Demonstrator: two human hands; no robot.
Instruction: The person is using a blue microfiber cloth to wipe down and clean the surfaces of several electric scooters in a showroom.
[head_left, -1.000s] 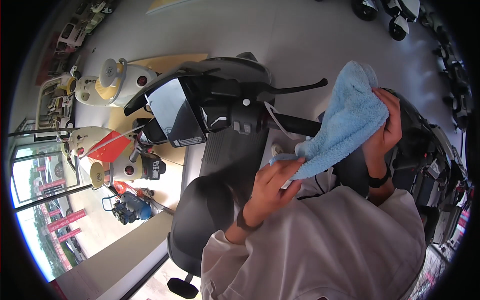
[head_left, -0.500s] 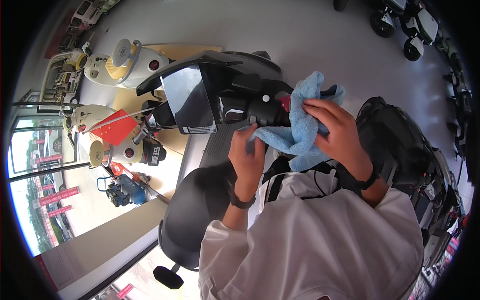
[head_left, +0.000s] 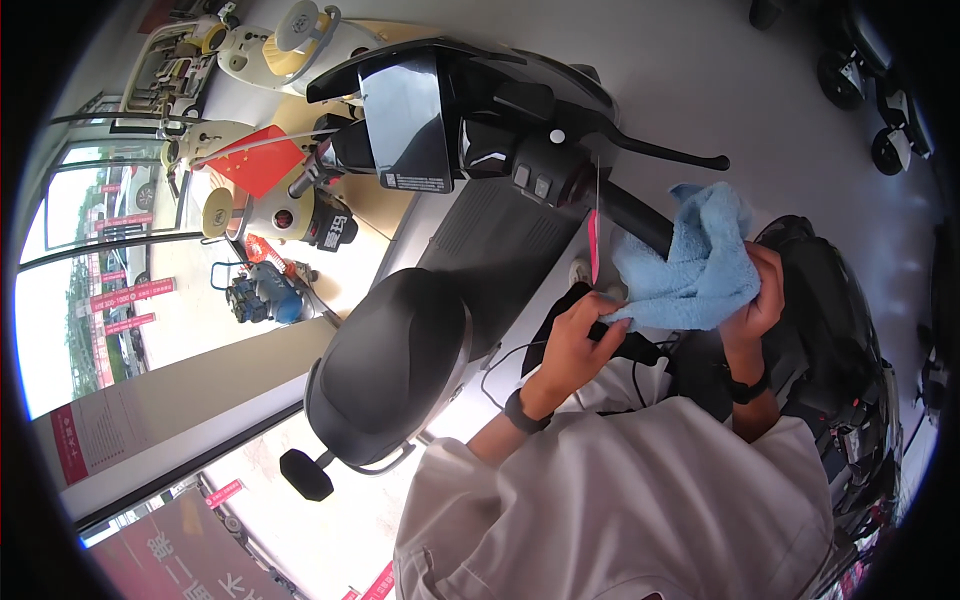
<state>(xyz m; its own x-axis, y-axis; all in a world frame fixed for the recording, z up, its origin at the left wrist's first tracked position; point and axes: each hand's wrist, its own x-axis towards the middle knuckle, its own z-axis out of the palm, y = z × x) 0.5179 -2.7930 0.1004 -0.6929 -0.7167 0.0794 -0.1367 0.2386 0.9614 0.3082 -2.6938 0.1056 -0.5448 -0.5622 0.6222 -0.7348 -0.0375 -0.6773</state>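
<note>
A light blue cloth is bunched over the right handlebar grip of a black scooter. My right hand clutches the cloth's right side, close to the grip's end. My left hand pinches the cloth's lower left corner, just below the handlebar. A thin red tag hangs from the handlebar between my hands. The scooter's black seat lies to the left of my left forearm.
A second black scooter stands close on my right. Cream and yellow scooters and a small red flag stand behind, at upper left. A glass front runs along the left. Wheels of other vehicles show at upper right.
The cloth came down from raised at my right onto the handlebar, then slid along toward the grip's outer end. Both hands followed it, and my view shifted.
</note>
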